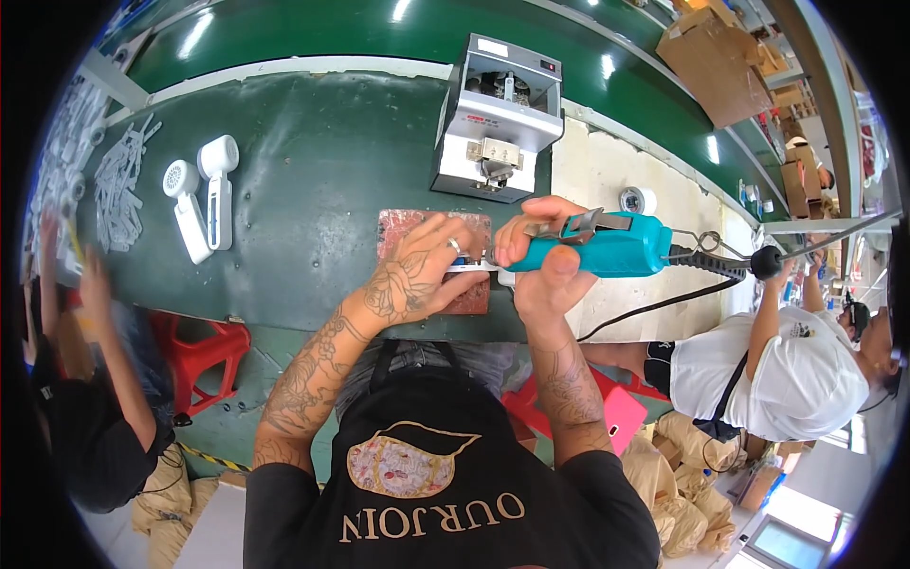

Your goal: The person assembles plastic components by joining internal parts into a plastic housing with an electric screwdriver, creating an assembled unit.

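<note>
Closed around a small white part (470, 268) with some blue in it, my left hand (424, 264) rests over a worn red pad (482, 296) on the green work table. A ring shows on one of its fingers. My right hand (542, 270) grips a teal electric screwdriver (616, 248) lying nearly level, its tip pointing left at the white part. A metal clip and a black cable sit on the tool's right side. Whether the tip touches a screw is hidden by my fingers.
Beyond my hands stands a grey screw-feeder machine (502, 119). Two white handheld fans (217, 190) lie at the left, near a pile of clear plastic parts (123, 180). A round white piece (637, 200) sits on the right. A black cord (654, 305) trails rightward. Co-workers flank me.
</note>
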Tool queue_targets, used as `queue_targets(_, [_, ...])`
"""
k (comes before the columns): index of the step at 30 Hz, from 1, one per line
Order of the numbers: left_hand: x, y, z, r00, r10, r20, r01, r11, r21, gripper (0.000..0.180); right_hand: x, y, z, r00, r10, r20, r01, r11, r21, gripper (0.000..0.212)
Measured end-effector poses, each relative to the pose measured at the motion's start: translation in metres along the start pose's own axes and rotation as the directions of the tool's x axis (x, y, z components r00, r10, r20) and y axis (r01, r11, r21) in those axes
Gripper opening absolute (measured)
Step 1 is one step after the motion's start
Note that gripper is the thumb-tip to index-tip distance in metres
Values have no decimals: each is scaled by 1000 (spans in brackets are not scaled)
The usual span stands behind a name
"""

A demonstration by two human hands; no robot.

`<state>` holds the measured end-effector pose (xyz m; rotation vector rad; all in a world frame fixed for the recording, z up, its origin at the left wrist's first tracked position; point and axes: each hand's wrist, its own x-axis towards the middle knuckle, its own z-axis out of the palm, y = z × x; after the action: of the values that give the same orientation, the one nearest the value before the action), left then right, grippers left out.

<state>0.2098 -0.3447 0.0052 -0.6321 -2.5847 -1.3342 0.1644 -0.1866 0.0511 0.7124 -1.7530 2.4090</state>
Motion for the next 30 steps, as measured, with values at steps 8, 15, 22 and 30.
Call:
queue_targets(8, [4,-4,5,994,73,-78,-71,997,31,25,2,0,-3,1000,-9,17,9,1000,0,73])
queue_targets(15, [7,1,-1,996,13,-92,-8,998,59,24,13,-3,2,999,22,-50,-23,1000,-19,77])
queue_targets(22, [12,-6,-3,999,3,-54,5,989,151,31,73,3,0,989,-114,-93,112,993,-27,54])
queue_targets(30, [5,-5,2,999,10,-36,-1,972,233,41,81,43,4,993,-116,-13,115,990,-78,39])
